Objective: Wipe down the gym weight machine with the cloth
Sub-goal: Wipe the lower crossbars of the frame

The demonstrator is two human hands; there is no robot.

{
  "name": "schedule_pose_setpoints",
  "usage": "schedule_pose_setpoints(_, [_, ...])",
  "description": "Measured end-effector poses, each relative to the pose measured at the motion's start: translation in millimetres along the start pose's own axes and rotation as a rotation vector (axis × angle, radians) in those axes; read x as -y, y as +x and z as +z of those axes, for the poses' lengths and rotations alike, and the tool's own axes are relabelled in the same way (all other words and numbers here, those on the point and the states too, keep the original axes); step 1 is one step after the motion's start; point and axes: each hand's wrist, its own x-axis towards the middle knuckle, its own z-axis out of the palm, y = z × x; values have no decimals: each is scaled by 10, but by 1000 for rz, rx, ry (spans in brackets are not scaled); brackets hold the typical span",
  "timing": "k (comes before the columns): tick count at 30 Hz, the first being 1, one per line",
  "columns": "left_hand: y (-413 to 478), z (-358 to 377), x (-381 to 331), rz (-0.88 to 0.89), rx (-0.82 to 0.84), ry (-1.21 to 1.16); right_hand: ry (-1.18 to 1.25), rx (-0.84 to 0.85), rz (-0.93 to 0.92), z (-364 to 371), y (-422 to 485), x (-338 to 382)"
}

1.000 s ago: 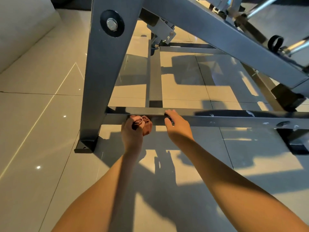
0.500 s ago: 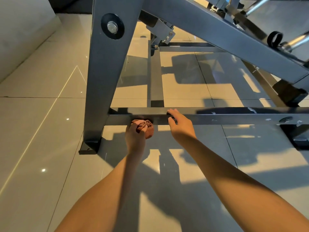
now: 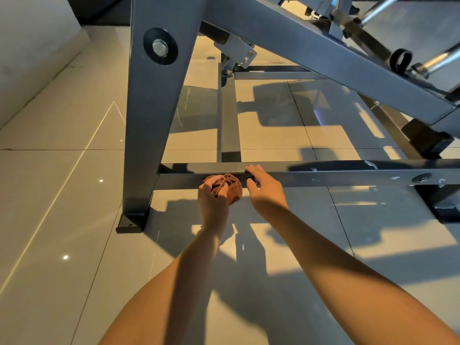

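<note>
Currently, the following is recorded:

Weight machine [image 3: 323, 56]: a dark grey steel frame is seen from above and behind, standing on the floor.
Upright post [image 3: 154, 115]: it is set at the left of the frame and is fitted near its top with a bolt [image 3: 160, 47] in a black round washer.
Foot plate [image 3: 130, 226]: it is fixed at the base of the post and lies flat on the tiles.
Low crossbar [image 3: 336, 176]: it runs horizontally to the right from the post, just above the floor.
Cloth [image 3: 232, 189]: a reddish-brown cloth is bunched into a ball and is held against the near face of the low crossbar, a little to the right of the post.
Left hand [image 3: 212, 197]: the fingers are curled tightly round the bunched cloth, which is pressed to the bar.
Right hand [image 3: 265, 192]: it is placed just beside the cloth on its right; the fingers are hooked together over the top of the crossbar, and the thumb is laid against the near face.
Floor [image 3: 62, 195]: glossy pale tiles are marked by frame shadows and by patches of warm light.
Wall [image 3: 29, 46]: a pale surface is seen at the upper left.
</note>
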Motion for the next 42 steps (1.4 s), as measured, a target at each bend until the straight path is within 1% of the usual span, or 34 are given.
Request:
schedule_pose_setpoints(2, [-85, 77, -117, 69, 59, -19, 8, 1, 11, -1, 6, 9])
schedule_pose_setpoints(4, [-156, 121, -255, 158, 197, -9, 11, 0, -5, -8, 15, 4])
schedule_pose_setpoints(5, [-162, 130, -299, 171, 237, -6, 8, -2, -11, -7, 27, -9])
schedule_pose_setpoints(6, [-147, 129, -321, 154, 247, -19, 8, -6, -14, -14, 33, -11])
schedule_pose_setpoints(8, [-140, 94, -359, 103, 213, -50, 25, -9, -3, -26, 32, -9])
schedule_pose_setpoints(11, [-152, 56, -424, 146, 167, -46, 85, 2, -34, -31, -2, 30])
schedule_pose_setpoints(12, [-148, 68, -481, 155, 183, -57, 143, 3, -45, -50, -19, 56])
schedule_pose_setpoints(14, [-127, 165, -604, 138, 291, -133, 251, -24, -61, -114, -21, 64])
schedule_pose_setpoints(16, [-117, 292, -718, 141, 419, -185, 282, -116, -60, -240, 11, 43])
schedule_pose_setpoints(18, [-165, 394, -751, 234, 535, -170, 234, -257, -16, -422, 76, -22])
schedule_pose_setpoints(20, [-197, 510, -687, 380, 518, -53, 261, -407, 32, -645, 128, -124])
schedule_pose_setpoints(21, [-191, 570, -644, 421, 477, 42, 299, -464, 43, -729, 147, -175])
schedule_pose_setpoints(22, [-204, 610, -640, 421, 465, 132, 263, -501, 26, -793, 169, -241])
schedule_pose_setpoints(23, [-213, 650, -634, 426, 472, 220, 164, -495, -6, -812, 202, -299])
schedule_pose_setpoints(24, [-225, 695, -635, 470, 482, 278, 15, -419, -64, -791, 237, -360])
schedule_pose_setpoints(26, [-246, 772, -597, 524, 493, 330, -192, -217, -157, -687, 299, -470])
schedule_pose_setpoints(27, [-247, 799, -573, 522, 484, 349, -254, -162, -193, -644, 328, -551])
schedule_pose_setpoints(29, [-258, 818, -552, 533, 475, 425, -317, -130, -234, -690, 365, -741])
schedule_pose_setpoints(31, [-268, 832, -532, 576, 483, 481, -352, -186, -229, -840, 365, -936])
schedule_pose_setpoints(32, [-269, 835, -534, 576, 487, 490, -349, -265, -191, -940, 352, -1028])
schedule_pose_setpoints(34, [-263, 830, -539, 520, 492, 487, -298, -488, -80, -1132, 321, -1204])
schedule_pose_setpoints(35, [-256, 837, -530, 479, 489, 472, -268, -538, -32, -1213, 274, -1204])
schedule_pose_setpoints(36, [-265, 837, -539, 442, 483, 457, -235, -511, 17, -1239, 240, -1160])
schedule_pose_setpoints(38, [-300, 856, -578, 406, 465, 433, -229, -355, 42, -1124, 220, -995])
schedule_pose_setpoints(39, [-315, 875, -601, 396, 462, 419, -261, -262, 5, -1019, 220, -892])
schedule_pose_setpoints(40, [-342, 884, -643, 394, 468, 409, -298, -195, -83, -901, 221, -816])
schedule_pose_setpoints(41, [-362, 887, -670, 394, 478, 405, -331, -159, -177, -801, 230, -804])
schedule_pose_setpoints(42, [-382, 886, -691, 406, 489, 421, -348, -131, -218, -785, 234, -831])
